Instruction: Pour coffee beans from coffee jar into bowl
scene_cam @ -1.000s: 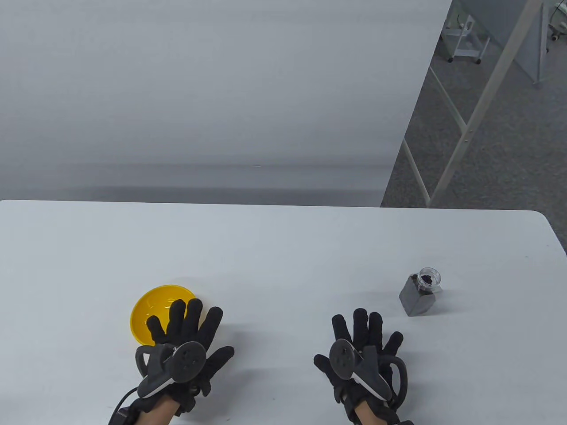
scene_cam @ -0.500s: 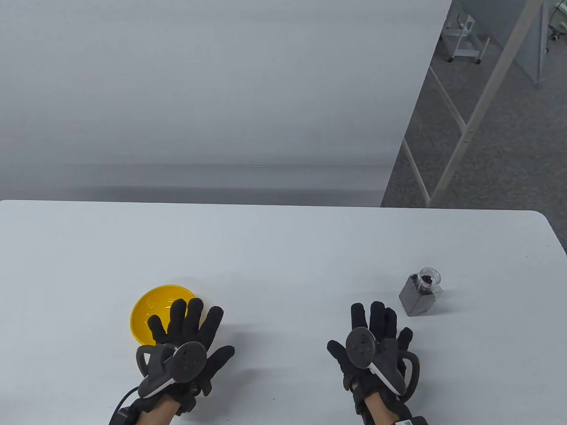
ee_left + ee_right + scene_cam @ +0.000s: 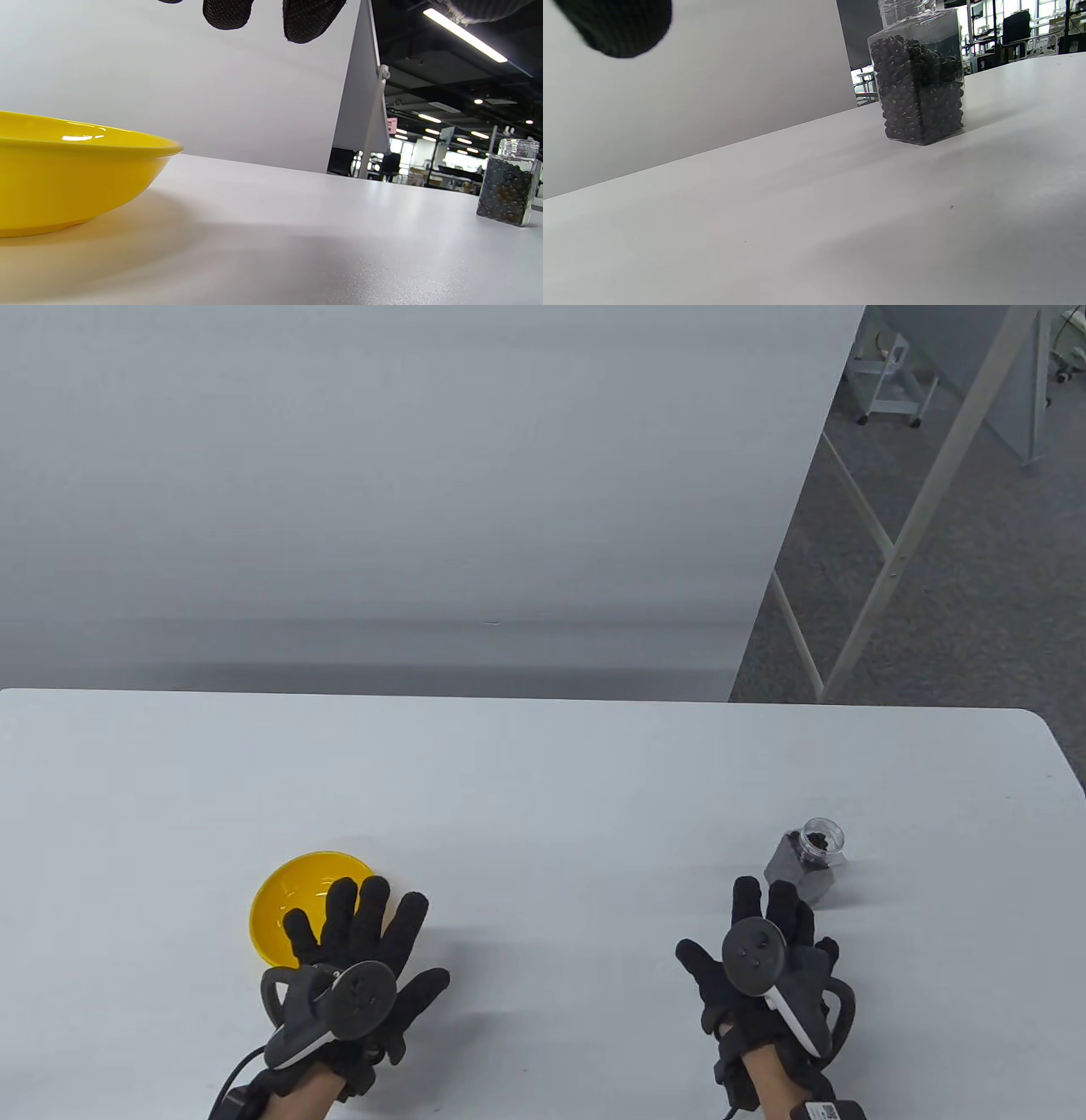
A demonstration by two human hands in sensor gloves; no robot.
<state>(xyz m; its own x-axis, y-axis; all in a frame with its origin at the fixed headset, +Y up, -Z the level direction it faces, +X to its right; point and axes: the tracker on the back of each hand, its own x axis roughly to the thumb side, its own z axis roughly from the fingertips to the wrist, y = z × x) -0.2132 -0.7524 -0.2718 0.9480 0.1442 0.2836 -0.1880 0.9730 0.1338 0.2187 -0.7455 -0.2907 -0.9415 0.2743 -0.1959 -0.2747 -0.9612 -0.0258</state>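
The coffee jar (image 3: 808, 865) stands upright on the white table (image 3: 543, 780), toward the table's right end, and serves here as the landmark. It is a clear square-sided jar with a round open neck and no lid on it, filled with dark coffee beans (image 3: 918, 95) nearly up to the shoulder.

The right hand (image 3: 768, 963) lies just on the near side of the jar and slightly to its left, back upward with the tracker on top. Its fingers (image 3: 747, 899) are stretched out and spread, pointing at the jar's base; in the table view the tips overlap the jar's lower edge, but the right wrist view shows bare table in front of the jar, so the hand has hold of nothing and is not touching it.

The yellow bowl (image 3: 293, 891) sits well to the left of the jar, on the same near strip of the table. It stands upright. The left hand (image 3: 361, 967) lies flat, far to the left of the jar, its fingers (image 3: 373, 908) wide apart and reaching over the bowl's near right rim. From the left wrist view the fingertips hang above the bowl's edge without gripping it; the hand holds nothing.
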